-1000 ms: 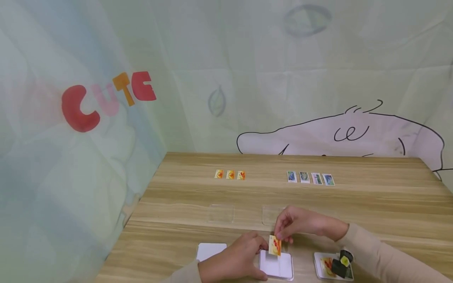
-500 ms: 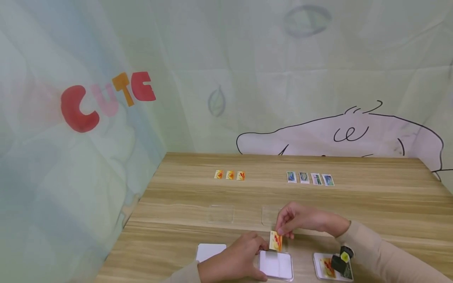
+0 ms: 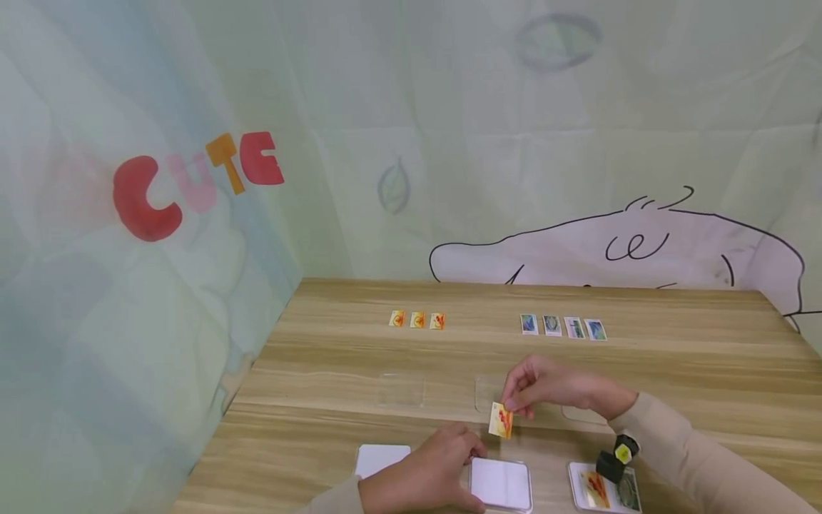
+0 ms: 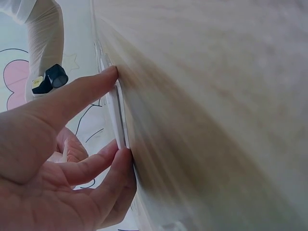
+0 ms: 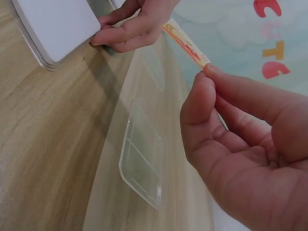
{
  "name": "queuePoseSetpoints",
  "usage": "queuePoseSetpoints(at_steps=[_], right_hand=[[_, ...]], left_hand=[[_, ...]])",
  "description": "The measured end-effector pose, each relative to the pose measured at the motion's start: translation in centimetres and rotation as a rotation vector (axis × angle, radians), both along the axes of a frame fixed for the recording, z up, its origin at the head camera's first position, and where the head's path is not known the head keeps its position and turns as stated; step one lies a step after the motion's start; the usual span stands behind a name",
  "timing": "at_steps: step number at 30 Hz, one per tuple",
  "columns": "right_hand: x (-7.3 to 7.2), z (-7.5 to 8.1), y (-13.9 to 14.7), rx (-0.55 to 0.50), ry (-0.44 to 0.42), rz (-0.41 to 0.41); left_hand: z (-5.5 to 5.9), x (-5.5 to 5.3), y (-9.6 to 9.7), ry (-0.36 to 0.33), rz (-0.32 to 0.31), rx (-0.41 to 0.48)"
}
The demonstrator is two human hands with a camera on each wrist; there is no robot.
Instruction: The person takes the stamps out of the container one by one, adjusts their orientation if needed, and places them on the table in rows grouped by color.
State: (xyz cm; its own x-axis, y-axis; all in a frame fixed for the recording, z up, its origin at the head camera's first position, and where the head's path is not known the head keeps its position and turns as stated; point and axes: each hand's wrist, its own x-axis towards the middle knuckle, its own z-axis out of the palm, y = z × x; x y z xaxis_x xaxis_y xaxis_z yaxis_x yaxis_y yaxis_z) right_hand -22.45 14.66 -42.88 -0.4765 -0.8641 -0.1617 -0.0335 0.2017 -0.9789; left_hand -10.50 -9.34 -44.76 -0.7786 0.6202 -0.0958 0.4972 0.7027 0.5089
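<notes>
Between thumb and fingertip, my right hand pinches a yellow-orange stamp by its upper corner, above the table. In the right wrist view the stamp is seen nearly edge-on. My left hand grips the left edge of a flat clear case with a white insert. The left wrist view has its thumb and fingers at the edge of that case. Right of it lies another case bearing an orange stamp and a dark green one, partly hidden by the wrist camera.
A third white case lies left, partly behind my left hand. Clear lids lie in the middle of the wooden table. Farther back are three orange stamps and a row of several blue-green stamps.
My right hand has lifted the orange stamp up and away from the middle case, toward the table's far side. My left hand stays at the case.
</notes>
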Motion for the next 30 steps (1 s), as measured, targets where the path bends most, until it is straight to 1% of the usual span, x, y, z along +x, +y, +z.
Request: queuePoseSetpoints(at_steps=[7, 12, 20, 26, 30], right_hand=[[-0.3, 0.3, 0.0, -0.012, -0.014, 0.000], [-0.7, 0.4, 0.1, -0.015, 0.007, -0.004], [-1.6, 0.9, -0.2, 0.017, 0.036, -0.036], [-2.2, 0.8, -0.3, 0.000, 0.043, -0.033], [-2.5, 0.9, -0.4, 0.014, 0.054, -0.054]], left_hand=[[0.0, 0.0, 0.0, 0.000, 0.000, -0.005], [-0.1, 0.0, 0.0, 0.009, -0.009, -0.005], [-0.1, 0.0, 0.0, 0.024, -0.008, -0.010], [-0.1, 0.0, 0.0, 0.040, -0.018, -0.016], [-0.1, 0.0, 0.0, 0.066, -0.019, -0.018]])
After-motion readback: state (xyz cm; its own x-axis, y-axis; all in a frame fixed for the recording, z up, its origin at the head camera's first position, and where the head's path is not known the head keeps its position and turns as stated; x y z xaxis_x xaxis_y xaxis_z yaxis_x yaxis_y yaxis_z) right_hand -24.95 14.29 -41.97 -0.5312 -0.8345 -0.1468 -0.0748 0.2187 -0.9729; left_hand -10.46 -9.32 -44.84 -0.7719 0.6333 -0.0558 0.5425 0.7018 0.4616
